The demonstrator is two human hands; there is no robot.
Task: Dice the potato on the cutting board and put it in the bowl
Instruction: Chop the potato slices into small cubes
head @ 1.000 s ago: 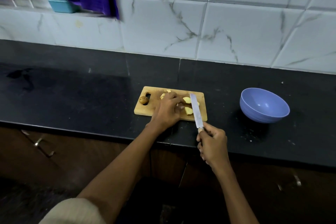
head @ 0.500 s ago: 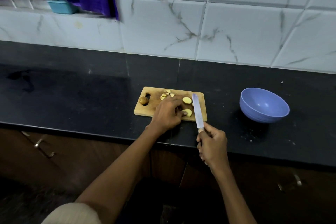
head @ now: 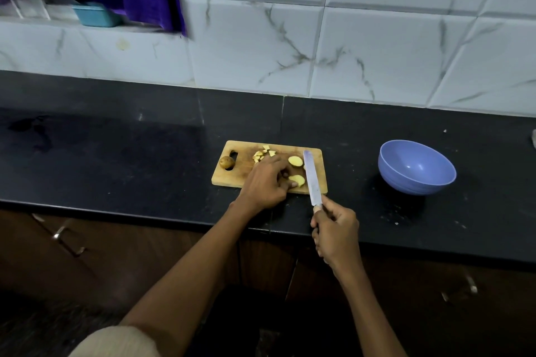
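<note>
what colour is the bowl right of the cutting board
The bowl is a soft periwinkle blue, plain inside and out, seen best in the head view.

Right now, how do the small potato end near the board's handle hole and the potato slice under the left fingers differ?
The potato end shows brown skin; the potato slice shows pale yellow flesh. The end looks rounded, the slice lies flat. The end sits alone at the handle hole, untouched; the left hand touches the slice, beside the knife. Both rest on the cutting board, uncut into dice.

On the wooden cutting board (head: 232, 177) lie pale potato slices (head: 295, 161) and small dice (head: 262, 153); right of it, well apart, sits an empty blue bowl (head: 416, 166).
</note>
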